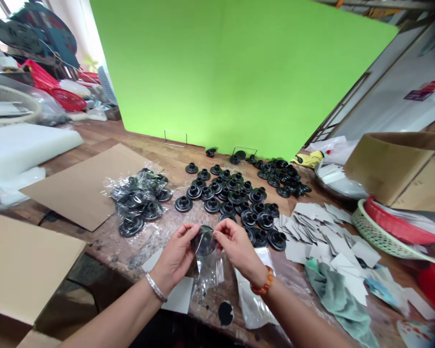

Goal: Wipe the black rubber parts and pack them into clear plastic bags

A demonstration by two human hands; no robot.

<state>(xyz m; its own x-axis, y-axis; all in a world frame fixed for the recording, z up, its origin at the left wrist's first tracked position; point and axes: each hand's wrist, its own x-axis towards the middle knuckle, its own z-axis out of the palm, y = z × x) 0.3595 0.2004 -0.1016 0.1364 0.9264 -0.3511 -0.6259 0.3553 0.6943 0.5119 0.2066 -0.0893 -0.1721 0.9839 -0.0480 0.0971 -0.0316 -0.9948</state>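
- Slip: the bag (209, 275) is thin, slick film, and I hold the part (204, 240) only by its edges. If either pinch loosens, I judge the part could drop through the film onto the counter (108, 244) or roll off the near edge.
- Tear: the part's rim looks hard, so pulling the film tight across it could split the bag.
- Knock: the loose parts (235, 198) stand just beyond my knuckles, so a wide move of the right grip (237, 246) could scatter the front row into the cards (322, 232).
- Mix-up: the bagged parts (139, 200) lie to the left, and spare bags (252, 299) lie under my right wrist. A dropped part could land among either.
- Grip state: the left grip (177, 253) has thumb and fingertips pressed together on the film at the part's left edge. The right grip pinches the same way at the right edge. Neither is spread.
- Where the part is: between both grips, touching both through the film. It is held above the near edge of the counter, with the rest of the bag hanging below.
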